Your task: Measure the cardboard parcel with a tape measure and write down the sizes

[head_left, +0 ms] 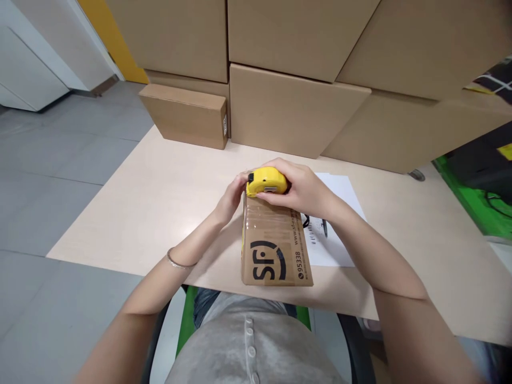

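A brown cardboard parcel box [276, 234] with black SF lettering and clear tape lies near the table's front edge. My right hand [296, 184] is closed around a yellow tape measure [267, 180], held at the far end of the box's top. The tape measure's black-tipped mouth points left, over the box's far left corner. My left hand [232, 200] is closed at that corner, against the box's left side; its fingertips are partly hidden behind the tape measure. A sliver of yellow shows along the box's left edge. A black wrist strap [306, 221] hangs beside the box.
White printed paper [340, 213] lies right of the box, with a dark pen-like item [324, 228] on it. A flat cardboard box [188, 117] stands at the back left. Large stacked cartons [288, 112] wall off the table's back. Black equipment [480, 170] sits at the right.
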Demonstrator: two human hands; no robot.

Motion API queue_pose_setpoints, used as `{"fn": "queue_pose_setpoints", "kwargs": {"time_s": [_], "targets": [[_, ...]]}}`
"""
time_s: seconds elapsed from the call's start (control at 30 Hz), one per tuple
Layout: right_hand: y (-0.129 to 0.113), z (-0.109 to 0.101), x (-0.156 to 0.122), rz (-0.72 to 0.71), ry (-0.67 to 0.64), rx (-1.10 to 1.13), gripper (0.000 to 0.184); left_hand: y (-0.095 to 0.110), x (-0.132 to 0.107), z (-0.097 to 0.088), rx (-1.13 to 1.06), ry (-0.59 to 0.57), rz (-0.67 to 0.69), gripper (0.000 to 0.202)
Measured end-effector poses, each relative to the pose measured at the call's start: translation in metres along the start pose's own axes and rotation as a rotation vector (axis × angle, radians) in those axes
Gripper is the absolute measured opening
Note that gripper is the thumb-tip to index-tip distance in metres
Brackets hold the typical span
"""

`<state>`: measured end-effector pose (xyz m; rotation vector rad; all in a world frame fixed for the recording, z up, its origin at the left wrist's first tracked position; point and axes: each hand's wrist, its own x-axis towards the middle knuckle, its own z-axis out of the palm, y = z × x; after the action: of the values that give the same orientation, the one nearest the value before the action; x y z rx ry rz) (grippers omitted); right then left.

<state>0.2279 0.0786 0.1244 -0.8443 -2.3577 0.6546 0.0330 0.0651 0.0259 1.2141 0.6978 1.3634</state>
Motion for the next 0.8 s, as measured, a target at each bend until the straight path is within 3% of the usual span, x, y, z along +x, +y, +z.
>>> {"fn": "queue_pose_setpoints", "kwargs": {"time_s": [0.13, 0.3, 0.57, 0.8], "targets": [[0.011, -0.025, -0.028, 0.059, 0.024, -0.003, 0.032, -0.007, 0.001, -0.011, 0.137, -0.103, 0.072, 0.04], [0.029, -0.053, -0.068, 0.179, 0.129, 0.018, 0.028, -0.013, 0.002, -0.016, 0.13, -0.182, 0.078, 0.028], [0.04, -0.047, -0.081, 0.17, 0.165, 0.019, 0.031, -0.018, 0.005, -0.015, 0.144, -0.153, 0.072, 0.032], [0.022, -0.049, -0.079, 0.175, 0.162, -0.053, 0.026, -0.016, 0.01, -0.015, 0.147, -0.208, 0.078, 0.033]]}}
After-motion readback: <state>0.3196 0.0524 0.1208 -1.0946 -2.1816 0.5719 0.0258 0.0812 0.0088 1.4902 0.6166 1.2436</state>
